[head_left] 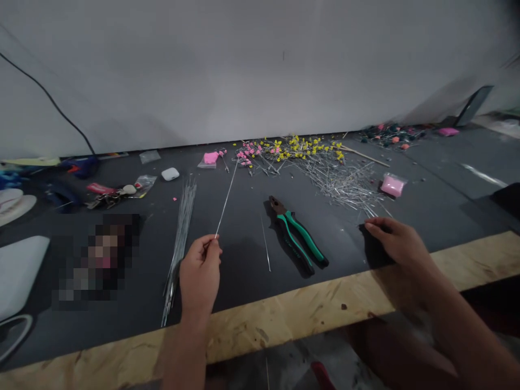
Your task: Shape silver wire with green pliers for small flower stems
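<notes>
My left hand (202, 268) is closed in a pinch on the lower end of a thin silvery wire (227, 197), which slants up toward the pink-tipped wires (248, 153). To its left lies a long bundle of straight wires (181, 233). My right hand (396, 241) hovers over the table's front with thumb and index pressed together; what they pinch, if anything, I cannot make out. Just beyond it spreads a heap of short wires (345, 181). Pliers (298, 233) with green and black handles lie between my hands, beside a single loose wire (265, 244).
Yellow-tipped wires (304, 147) lie along the wall. Pink packets (392, 186), a white case (170, 174), keys (109, 197) and a wooden stick (363, 155) are scattered about. A pale wooden edge (284, 314) borders the dark tabletop.
</notes>
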A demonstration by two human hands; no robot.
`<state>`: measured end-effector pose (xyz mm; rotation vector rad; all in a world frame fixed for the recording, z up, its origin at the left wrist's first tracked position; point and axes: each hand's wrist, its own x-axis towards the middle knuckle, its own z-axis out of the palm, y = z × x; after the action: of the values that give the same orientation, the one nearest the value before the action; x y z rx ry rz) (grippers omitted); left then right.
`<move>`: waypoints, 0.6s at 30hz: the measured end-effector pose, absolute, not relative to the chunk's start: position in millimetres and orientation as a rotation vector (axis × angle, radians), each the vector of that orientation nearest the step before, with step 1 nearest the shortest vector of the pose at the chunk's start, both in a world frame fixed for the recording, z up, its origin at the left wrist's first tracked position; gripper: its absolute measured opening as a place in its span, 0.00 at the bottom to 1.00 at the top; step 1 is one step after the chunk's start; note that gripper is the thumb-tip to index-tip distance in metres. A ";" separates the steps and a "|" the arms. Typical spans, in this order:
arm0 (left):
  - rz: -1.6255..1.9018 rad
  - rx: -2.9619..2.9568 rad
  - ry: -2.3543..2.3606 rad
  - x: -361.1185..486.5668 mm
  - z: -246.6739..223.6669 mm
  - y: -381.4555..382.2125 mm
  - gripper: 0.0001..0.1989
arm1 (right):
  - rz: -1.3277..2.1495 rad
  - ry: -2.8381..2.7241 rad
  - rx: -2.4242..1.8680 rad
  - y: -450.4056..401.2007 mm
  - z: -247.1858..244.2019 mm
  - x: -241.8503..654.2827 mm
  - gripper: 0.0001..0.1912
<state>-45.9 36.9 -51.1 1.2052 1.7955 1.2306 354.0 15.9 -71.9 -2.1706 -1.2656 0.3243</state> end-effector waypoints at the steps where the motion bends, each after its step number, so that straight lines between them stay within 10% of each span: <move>1: 1.224 1.209 1.799 -45.5 -50.3 36.6 0.13 | 0.348 -1.257 -2.178 17.4 -69.9 351.0 0.17; 18: 1.187 1.195 1.766 -46.7 -48.8 34.5 0.14 | 0.326 -1.370 -1.972 139.0 0.7 326.5 0.10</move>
<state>-46.7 34.5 -48.8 1.1954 1.7661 1.1867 326.5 139.0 0.7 -1.9717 -1.3698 0.3262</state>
